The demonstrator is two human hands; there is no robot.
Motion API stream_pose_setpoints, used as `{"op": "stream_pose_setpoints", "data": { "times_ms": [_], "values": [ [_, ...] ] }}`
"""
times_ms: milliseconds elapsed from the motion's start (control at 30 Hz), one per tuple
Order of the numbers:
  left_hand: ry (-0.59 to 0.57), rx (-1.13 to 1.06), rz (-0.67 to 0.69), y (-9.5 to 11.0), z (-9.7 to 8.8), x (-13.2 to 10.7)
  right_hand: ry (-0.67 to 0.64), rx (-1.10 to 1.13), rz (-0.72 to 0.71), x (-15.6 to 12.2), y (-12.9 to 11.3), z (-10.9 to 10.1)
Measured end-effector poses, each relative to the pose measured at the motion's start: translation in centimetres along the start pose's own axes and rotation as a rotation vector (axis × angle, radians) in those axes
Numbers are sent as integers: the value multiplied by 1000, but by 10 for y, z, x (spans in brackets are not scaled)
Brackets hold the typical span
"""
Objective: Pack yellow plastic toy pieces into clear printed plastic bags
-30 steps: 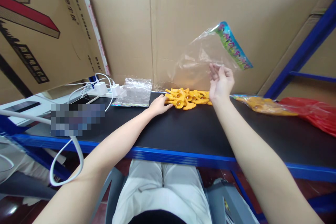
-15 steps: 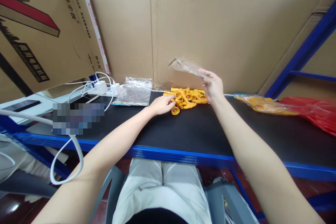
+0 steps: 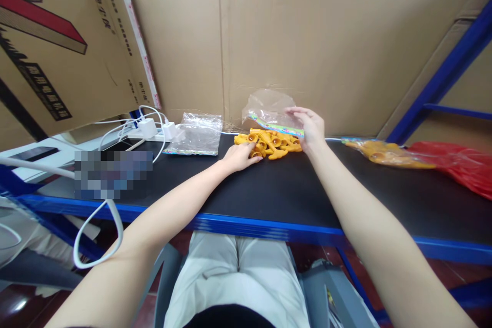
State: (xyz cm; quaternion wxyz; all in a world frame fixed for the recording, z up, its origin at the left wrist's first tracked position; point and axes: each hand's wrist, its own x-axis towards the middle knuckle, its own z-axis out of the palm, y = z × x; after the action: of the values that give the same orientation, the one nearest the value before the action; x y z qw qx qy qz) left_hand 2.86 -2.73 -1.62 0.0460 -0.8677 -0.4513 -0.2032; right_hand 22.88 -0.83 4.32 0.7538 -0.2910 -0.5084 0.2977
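A heap of small orange plastic pieces (image 3: 269, 142) lies on the black table top (image 3: 292, 184), close to the cardboard back wall. My left hand (image 3: 240, 156) rests on the heap's left edge with its fingers curled over a few pieces. My right hand (image 3: 310, 125) pinches a clear plastic bag (image 3: 269, 107) with a colourful printed strip, holding it down just behind and above the heap.
A stack of clear bags (image 3: 198, 134) lies left of the heap, beside a white power strip with chargers and cables (image 3: 148, 129). A filled bag of orange pieces (image 3: 380, 154) and a red bag (image 3: 457, 166) lie at the right. Cardboard walls (image 3: 330, 36) close the back.
My right hand has brought the clear bag down from up in the air to just behind the heap. My left hand has slid slightly along the heap's left edge.
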Motion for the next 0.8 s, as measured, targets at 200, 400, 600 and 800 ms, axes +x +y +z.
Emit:
{"op": "stream_pose_setpoints", "data": {
  "times_ms": [200,400,600,800],
  "values": [
    [28,-419,-109,-13,7,4,-98,-33,39,0,9,-1],
    [54,-992,-250,-17,-9,10,-76,-118,17,7,23,-9],
    [191,-1439,-321,-14,-30,11,-101,-118,86,1,21,-4],
    [442,-1319,-358,-18,-26,10,-55,-41,273,-15,10,9]
  ]
}}
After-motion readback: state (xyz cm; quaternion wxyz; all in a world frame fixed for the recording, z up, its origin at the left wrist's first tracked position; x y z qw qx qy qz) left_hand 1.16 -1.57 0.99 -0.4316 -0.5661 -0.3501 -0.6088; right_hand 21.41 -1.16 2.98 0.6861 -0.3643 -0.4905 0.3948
